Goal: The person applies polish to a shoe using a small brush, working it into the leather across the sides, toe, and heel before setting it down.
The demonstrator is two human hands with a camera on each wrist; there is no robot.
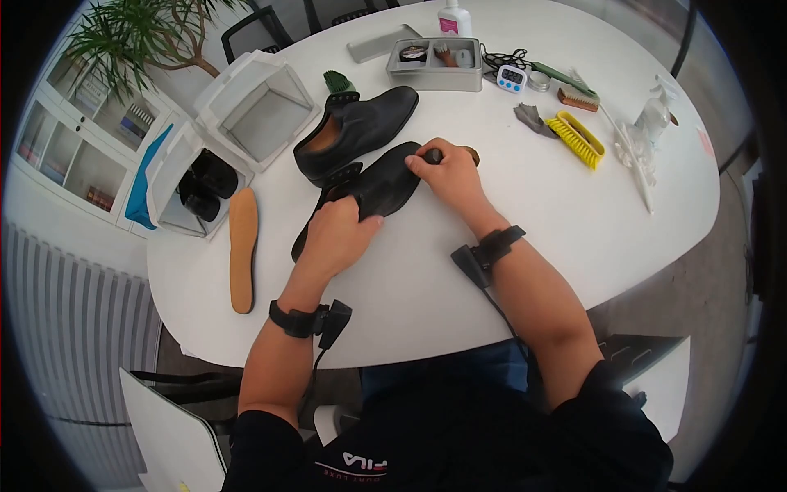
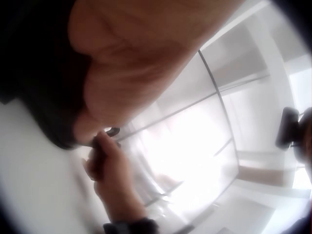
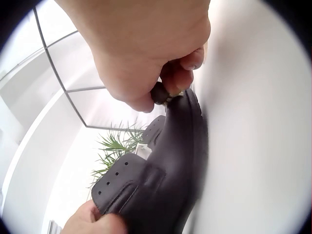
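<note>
A black leather shoe (image 1: pixel 396 179) lies on the table in front of me, its toe pointing away to the right. My left hand (image 1: pixel 334 234) grips it near the opening; in the right wrist view the fingers (image 3: pixel 90 222) hold it beside the lace flap. At the toe, my right hand (image 1: pixel 453 178) pinches a small brush with a dark rounded handle (image 3: pixel 158 93). Its pale bristles meet the toe leather, mostly hidden by the fingers. The second black shoe (image 1: pixel 369 123) stands just beyond, side by side with the first.
A tan insole (image 1: pixel 243 250) lies at left, near a white bin (image 1: pixel 176 201) holding dark items. At the back are a metal tin (image 1: pixel 447 78) and a white bottle (image 1: pixel 453 20). A yellow brush (image 1: pixel 576 139), grey cloth (image 1: pixel 533 120) and timer (image 1: pixel 511 78) lie at right.
</note>
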